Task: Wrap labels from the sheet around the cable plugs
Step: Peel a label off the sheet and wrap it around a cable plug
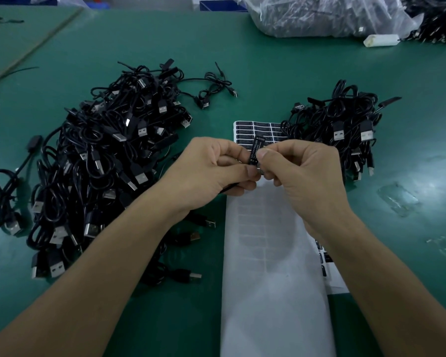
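Where the mostly peeled label sheet (273,279) lies nearest on the green worktop (242,60), both hands meet just above it. The left hand (209,171) grips a black cable plug (258,140), and the right hand (301,171) pinches the label (252,154) on it. Beyond them unused labels (255,128) show. A left cable pile (101,163), a right cable pile (345,124) and a plastic bag (319,16) lie farther back.

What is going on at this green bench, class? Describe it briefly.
A person holds a black cable plug in both hands, the left hand gripping it, the right hand pinching a printed label onto it. The label sheet lies beneath, its near part bare, black labels left at the far end. A large cable pile lies left, a smaller pile right.
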Motion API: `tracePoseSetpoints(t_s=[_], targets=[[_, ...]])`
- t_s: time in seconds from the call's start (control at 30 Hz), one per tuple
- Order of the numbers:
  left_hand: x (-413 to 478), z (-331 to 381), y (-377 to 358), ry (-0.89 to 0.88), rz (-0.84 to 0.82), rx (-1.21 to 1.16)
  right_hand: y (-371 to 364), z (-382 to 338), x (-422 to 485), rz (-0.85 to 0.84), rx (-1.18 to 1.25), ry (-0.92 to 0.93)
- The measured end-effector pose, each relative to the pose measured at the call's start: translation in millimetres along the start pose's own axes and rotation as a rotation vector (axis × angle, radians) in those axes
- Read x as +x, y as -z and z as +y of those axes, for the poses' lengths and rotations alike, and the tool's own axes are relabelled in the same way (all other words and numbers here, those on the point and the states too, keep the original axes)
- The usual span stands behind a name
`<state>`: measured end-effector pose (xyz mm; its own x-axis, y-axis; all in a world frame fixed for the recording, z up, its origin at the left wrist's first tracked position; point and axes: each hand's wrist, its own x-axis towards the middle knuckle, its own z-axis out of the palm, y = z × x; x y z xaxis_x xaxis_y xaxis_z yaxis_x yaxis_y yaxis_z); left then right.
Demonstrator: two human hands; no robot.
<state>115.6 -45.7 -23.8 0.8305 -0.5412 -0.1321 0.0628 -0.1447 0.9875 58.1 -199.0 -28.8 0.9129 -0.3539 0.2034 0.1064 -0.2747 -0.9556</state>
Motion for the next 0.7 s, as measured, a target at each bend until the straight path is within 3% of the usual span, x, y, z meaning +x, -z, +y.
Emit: tracePoseSetpoints(t_s=[0.7], targets=[[0.5,-0.4,2.3,0.009,-0.068,0.021,-1.3,-0.9,-0.8,0.026,0.012,-0.010]])
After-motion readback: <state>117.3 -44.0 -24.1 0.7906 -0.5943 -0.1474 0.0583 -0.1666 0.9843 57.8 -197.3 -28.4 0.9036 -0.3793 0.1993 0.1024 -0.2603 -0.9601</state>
